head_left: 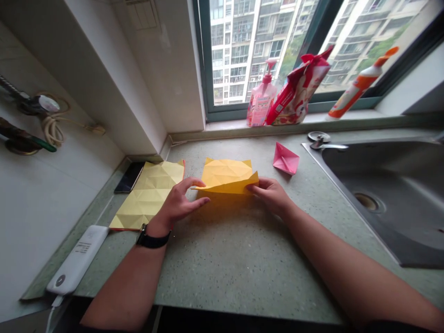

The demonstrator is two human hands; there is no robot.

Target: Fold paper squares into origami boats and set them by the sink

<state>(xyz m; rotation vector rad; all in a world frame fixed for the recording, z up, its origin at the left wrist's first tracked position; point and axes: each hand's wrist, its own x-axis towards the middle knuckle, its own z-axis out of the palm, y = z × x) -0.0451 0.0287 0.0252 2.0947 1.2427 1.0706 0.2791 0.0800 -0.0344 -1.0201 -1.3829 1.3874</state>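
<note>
A creased orange-yellow sheet of paper (227, 171) is tilted over the countertop in the middle, its near edge raised and its corners bent up. At its right edge my right hand (272, 195) pinches the paper between thumb and fingers. My left hand (178, 203), with a dark watch on the wrist, is at the left edge; its thumb and fingers are apart, the fingertips at the paper's corner. Creased pale yellow sheets (149, 192) with a reddish edge lie to the left, partly behind that hand. A pink folded paper piece (286, 159) rests on the right.
A dark phone (127, 177) lies beside the yellow sheets. Closer stands a white power bank (79, 259) with a cable. The sink (381, 166) is on the right. Along the windowsill are a pump bottle (260, 104), a red bag (298, 92) and an orange-white bottle (357, 88).
</note>
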